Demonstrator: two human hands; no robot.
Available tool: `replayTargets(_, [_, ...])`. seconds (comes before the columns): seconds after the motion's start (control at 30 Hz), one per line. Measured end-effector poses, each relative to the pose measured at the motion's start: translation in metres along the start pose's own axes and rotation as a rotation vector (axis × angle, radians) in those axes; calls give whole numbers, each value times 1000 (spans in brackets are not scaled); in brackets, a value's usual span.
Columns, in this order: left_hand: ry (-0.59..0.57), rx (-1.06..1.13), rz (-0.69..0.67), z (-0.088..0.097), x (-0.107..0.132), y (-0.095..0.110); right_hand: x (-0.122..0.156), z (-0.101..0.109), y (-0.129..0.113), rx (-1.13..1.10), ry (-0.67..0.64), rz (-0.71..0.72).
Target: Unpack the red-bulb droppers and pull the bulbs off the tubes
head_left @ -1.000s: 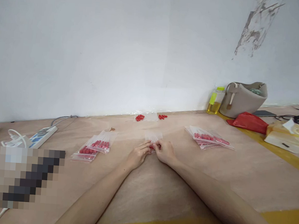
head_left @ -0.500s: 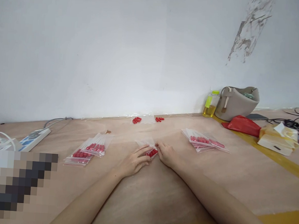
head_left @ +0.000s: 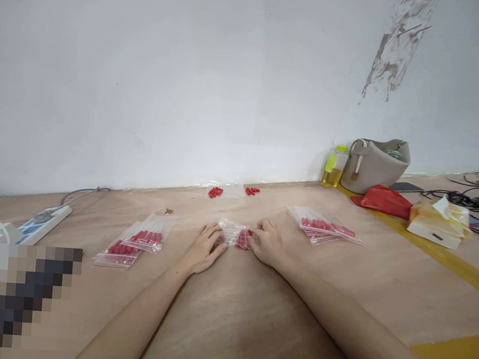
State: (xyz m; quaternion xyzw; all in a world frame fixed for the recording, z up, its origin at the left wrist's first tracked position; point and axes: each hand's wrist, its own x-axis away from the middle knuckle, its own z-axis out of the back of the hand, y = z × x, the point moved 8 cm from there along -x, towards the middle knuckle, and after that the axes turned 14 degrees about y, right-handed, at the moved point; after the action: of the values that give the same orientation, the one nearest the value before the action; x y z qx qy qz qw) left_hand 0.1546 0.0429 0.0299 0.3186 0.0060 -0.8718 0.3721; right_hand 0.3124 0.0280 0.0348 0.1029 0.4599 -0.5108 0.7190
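A small clear zip bag (head_left: 231, 231) with several red capsule-shaped pieces (head_left: 242, 239) inside lies on the table in front of me. At its left edge rests my left hand (head_left: 205, 247), fingers apart, the fingertips at or close to the plastic. On the other side, the thumb and fingers of my right hand (head_left: 268, 244) pinch the bag's right end beside the red pieces. Filled zip bags (head_left: 149, 236) overlap in a pile left of my hands. Another pile of filled bags (head_left: 322, 226) lies to the right.
Loose red pieces (head_left: 215, 192) and clear plastic (head_left: 232, 190) lie near the wall. At left is a power strip (head_left: 50, 223) with cables. Toward the right stand a bottle of yellow liquid (head_left: 334, 167), a grey bag (head_left: 374, 167), a red pouch (head_left: 388, 201) and a tissue pack (head_left: 439, 221).
My left hand has drawn left off the top of the bag, leaving more of it uncovered. The bag now lies more sideways, its red pieces bunched by my right hand.
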Motion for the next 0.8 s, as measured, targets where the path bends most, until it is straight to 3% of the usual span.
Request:
replayTargets(0.13, [-15,143,-2,2,4,8,1,-8,4,-156,-177,-48])
replayTargets(0.3, [-60,212,98,-1,7,2,0,-11,8,-387,-253,-110])
replayTargets(0.53, [-48,198,136,-1,6,-1,4,-12,13,-298,-303,-212])
replayTargets(0.8, [-17,188,143,-2,7,-6,8,-21,13,-330,-291,-178])
